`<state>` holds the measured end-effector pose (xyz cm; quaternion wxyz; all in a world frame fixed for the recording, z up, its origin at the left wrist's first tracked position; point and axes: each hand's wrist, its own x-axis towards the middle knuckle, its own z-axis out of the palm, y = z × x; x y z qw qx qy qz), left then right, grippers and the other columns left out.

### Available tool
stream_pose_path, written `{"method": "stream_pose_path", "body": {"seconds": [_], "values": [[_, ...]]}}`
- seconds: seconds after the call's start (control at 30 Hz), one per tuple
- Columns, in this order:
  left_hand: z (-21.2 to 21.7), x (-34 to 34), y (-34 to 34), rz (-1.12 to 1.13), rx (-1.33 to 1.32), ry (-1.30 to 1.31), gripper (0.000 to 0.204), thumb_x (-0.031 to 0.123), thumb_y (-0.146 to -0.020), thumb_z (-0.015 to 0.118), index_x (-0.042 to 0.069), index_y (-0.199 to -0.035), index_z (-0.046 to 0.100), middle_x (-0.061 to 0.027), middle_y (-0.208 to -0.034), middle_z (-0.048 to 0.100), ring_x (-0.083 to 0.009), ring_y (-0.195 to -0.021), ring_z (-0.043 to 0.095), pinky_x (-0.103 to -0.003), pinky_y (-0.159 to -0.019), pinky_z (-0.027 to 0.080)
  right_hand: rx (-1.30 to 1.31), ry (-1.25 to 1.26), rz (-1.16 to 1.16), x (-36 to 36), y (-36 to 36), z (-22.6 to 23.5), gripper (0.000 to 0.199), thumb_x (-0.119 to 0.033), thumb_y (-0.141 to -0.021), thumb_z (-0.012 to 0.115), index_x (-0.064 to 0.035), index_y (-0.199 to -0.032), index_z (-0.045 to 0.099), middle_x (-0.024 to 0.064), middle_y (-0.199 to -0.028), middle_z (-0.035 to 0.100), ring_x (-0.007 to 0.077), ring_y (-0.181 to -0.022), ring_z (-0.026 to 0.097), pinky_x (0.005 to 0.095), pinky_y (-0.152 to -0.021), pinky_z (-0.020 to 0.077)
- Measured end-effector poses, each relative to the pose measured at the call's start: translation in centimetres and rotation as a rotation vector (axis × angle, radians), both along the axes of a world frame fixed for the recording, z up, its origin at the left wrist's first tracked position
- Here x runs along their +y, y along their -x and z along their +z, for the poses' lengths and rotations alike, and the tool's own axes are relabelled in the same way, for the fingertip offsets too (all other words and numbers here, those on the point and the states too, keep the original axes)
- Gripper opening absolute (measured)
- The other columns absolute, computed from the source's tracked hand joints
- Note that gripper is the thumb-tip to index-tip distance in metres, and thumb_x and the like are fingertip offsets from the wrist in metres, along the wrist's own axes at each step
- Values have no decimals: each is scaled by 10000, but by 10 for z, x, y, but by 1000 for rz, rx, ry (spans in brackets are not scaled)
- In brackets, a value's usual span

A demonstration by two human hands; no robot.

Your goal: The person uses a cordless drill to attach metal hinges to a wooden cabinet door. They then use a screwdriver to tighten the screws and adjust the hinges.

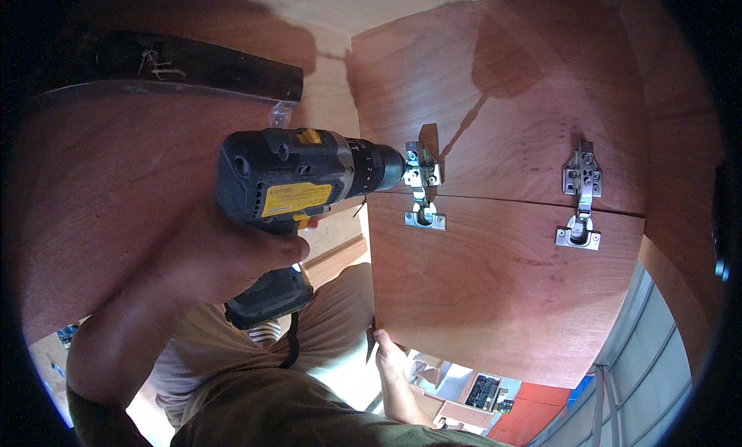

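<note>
Left hand: forearm rising from the lower left, wrist bent toward the right, hand wrapped tight round the handle of the drill, thumb laid along the near side. Drill body sits above the fist, chuck pointing right, its nose at the nearer hinge; cannot tell whether the tip touches. Second hinge well off to the right of that fist. Right hand: low, at the near left corner of the wooden panel, thumb up against the edge; fingers hidden, cannot tell whether it pinches.
</note>
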<state>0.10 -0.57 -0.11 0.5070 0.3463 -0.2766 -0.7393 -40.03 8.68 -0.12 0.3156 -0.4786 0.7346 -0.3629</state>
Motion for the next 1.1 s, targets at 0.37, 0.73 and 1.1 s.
{"method": "stream_pose_path", "body": {"seconds": [0.37,0.73,1.1], "values": [[-8,0,3,29,197,28,408,29,-795,703,24,-1182,574,-89,-1092,638,-171,-1003,601,-321,-851,502,-82,-2,33,6,23,-11,417,0,-745,751,-13,-1134,600,100,-1144,616,222,-1033,591,355,-919,461],[9,-3,-3,-23,-79,-50,420,37,-772,725,15,-1166,583,-99,-1078,646,-178,-997,609,-327,-859,503,46,-12,22,3,10,-3,289,-42,-771,719,10,-1042,633,90,-1031,640,192,-934,593,325,-824,477],[-2,-3,-2,-24,175,-43,439,34,-752,736,22,-1167,590,-80,-1052,645,-159,-956,603,-328,-851,493,-7,30,32,1,8,-4,288,-59,-760,745,31,-1017,648,105,-987,663,212,-888,617,326,-792,491]]}}
